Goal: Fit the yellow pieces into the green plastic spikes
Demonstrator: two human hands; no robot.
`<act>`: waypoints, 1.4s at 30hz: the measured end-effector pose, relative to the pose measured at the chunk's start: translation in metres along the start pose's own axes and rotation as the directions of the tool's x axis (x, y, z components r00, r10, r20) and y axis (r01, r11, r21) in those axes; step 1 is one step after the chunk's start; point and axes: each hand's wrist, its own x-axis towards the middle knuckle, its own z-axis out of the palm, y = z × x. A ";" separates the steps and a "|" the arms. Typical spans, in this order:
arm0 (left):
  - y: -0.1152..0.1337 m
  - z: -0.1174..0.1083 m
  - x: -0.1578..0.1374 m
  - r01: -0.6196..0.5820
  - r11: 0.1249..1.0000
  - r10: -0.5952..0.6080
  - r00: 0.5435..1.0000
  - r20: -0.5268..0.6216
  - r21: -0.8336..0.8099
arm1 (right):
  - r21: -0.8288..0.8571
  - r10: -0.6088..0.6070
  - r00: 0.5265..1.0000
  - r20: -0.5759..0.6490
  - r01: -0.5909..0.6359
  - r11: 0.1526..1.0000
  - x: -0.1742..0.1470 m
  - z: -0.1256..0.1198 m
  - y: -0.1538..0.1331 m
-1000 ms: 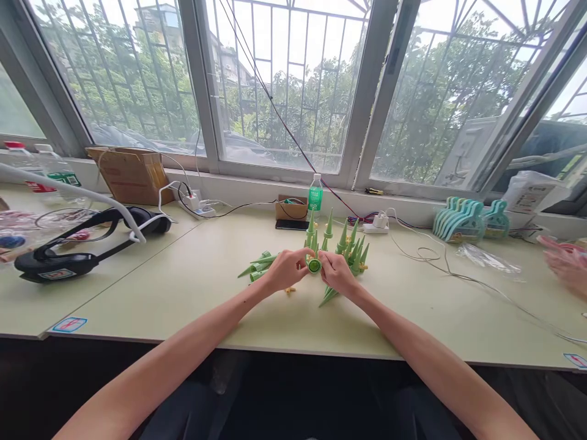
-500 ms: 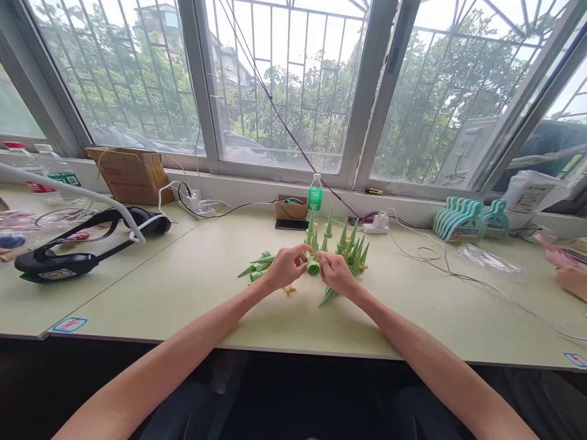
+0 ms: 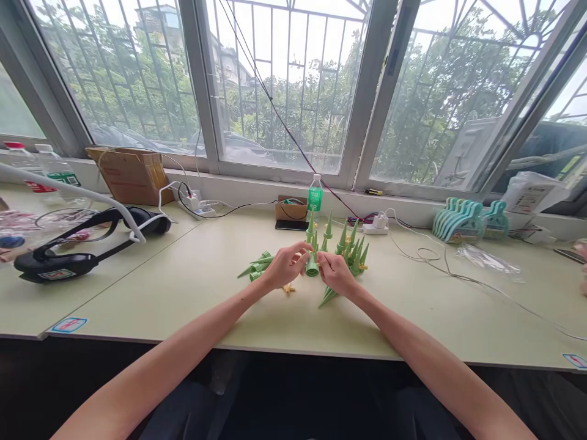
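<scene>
- Behind the pale table (image 3: 192,281), at least three large windows (image 3: 282,91), with metal bars and trees beyond.
- Centre, between the two hands: one green cone (image 3: 312,269), wider end down and toward the camera.
- Left hand (image 3: 287,266) just beside it, curved, with a gap between thumb and index finger; whether touching the cone, cannot tell.
- Right hand (image 3: 338,272) with thumb and fingers pressed together, pinching the cone's right side (its edge or some small part on it, cannot tell which).
- Behind and right of the hands, at least seven upright cones (image 3: 342,239), with small yellow bits among them; exact count hidden by overlap.
- Left of the left hand, about three or four lying cones (image 3: 257,269), partly covered.
- Below the right hand, at least one lying green spike (image 3: 328,298).
- Near the left wrist, one yellow piece (image 3: 288,289), flat on the table.
- Farther back: one green-labelled bottle (image 3: 315,197), one small brown box (image 3: 291,211), one black slab (image 3: 291,225).
- Far left: one black headset (image 3: 59,264), two clear bottles (image 3: 64,177), one large cardboard box (image 3: 131,174).
- Far right: two clusters of blue-green hangers (image 3: 458,221), one clear plastic bag (image 3: 488,260), and, cut off at the edge, another person's hand (image 3: 582,250), blurred.
</scene>
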 end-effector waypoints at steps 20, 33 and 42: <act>-0.002 0.002 0.000 -0.139 0.990 0.141 0.989 -0.047 0.034 | -0.038 -0.016 1.000 -0.001 0.016 0.999 0.000 0.001 0.006; 0.003 0.004 -0.001 -0.173 0.984 0.175 0.982 -0.067 0.035 | -0.151 -0.047 0.998 -0.052 0.038 0.988 0.001 0.002 0.004; 0.003 0.004 0.004 -0.082 0.994 0.067 0.981 -0.182 -0.076 | -0.202 -0.056 0.987 -0.152 0.024 0.979 0.002 0.003 0.007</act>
